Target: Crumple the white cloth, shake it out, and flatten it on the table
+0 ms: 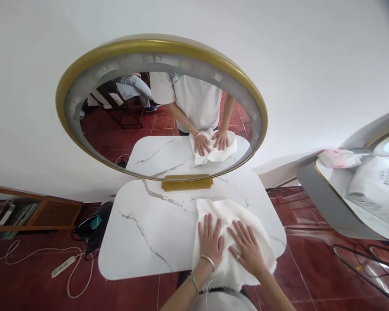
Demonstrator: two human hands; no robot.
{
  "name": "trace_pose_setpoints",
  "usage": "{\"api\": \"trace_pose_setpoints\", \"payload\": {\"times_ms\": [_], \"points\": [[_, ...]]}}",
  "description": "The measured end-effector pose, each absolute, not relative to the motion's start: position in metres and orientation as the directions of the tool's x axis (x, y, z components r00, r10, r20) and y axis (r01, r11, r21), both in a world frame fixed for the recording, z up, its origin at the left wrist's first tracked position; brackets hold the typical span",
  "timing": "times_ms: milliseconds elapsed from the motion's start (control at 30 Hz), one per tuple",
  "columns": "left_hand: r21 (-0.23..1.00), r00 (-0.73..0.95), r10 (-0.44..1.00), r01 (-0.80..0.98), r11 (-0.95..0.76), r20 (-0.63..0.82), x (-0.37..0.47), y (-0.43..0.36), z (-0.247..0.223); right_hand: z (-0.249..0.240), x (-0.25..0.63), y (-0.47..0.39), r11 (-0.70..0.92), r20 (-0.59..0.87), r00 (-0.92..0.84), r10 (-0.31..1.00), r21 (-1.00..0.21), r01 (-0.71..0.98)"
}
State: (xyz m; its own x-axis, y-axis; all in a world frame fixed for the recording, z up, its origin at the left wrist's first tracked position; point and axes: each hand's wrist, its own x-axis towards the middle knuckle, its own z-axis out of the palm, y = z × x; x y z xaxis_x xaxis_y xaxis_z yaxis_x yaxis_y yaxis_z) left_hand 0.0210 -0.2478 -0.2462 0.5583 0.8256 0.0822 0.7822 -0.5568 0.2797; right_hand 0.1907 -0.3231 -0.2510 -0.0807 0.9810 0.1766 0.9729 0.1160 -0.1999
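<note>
A white cloth point(228, 209) lies spread over the right half of a white marble-patterned tabletop point(132, 242), and its lower edge hangs past the front. My left hand point(210, 242) rests flat on the cloth with the fingers stretched out; a bracelet circles the wrist. To its right, my right hand point(246, 248) also presses flat on the cloth, fingers spread, with a ring on one finger. Neither hand grips the cloth. Behind the table stands an oval mirror point(168, 160) with a gold frame, which reflects both hands and the cloth.
On the right, a second table point(340, 207) bears a tissue pack point(340, 159) and a white bag point(376, 185). At the left on the red tiled floor are a black bag point(95, 229), a power strip point(63, 266) with cords, and a wooden shelf point(55, 214). The mirror reflects a seated person's legs.
</note>
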Motion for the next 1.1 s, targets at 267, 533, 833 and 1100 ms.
{"api": "trace_pose_setpoints", "payload": {"times_ms": [267, 533, 833, 1100], "points": [[0.457, 0.379, 0.925, 0.817, -0.352, 0.035, 0.066, -0.211, -0.233, -0.257, 0.253, -0.308, 0.091, 0.185, -0.059, 0.981, -0.166, 0.982], [0.439, 0.220, 0.954, 0.891, -0.113, -0.201, 0.085, -0.115, -0.187, -0.255, 0.280, -0.276, 0.119, 0.109, -0.094, 0.990, -0.255, 0.960], [0.436, 0.078, 0.943, 0.897, 0.076, -0.325, 0.091, -0.099, -0.183, -0.255, 0.272, -0.274, 0.048, 0.073, -0.021, 0.997, -0.400, 0.915], [0.583, 0.433, 0.848, 0.789, -0.194, -0.304, 0.089, -0.113, -0.169, -0.241, 0.270, -0.261, 0.022, 0.091, 0.050, 0.995, -0.650, 0.760]]}}
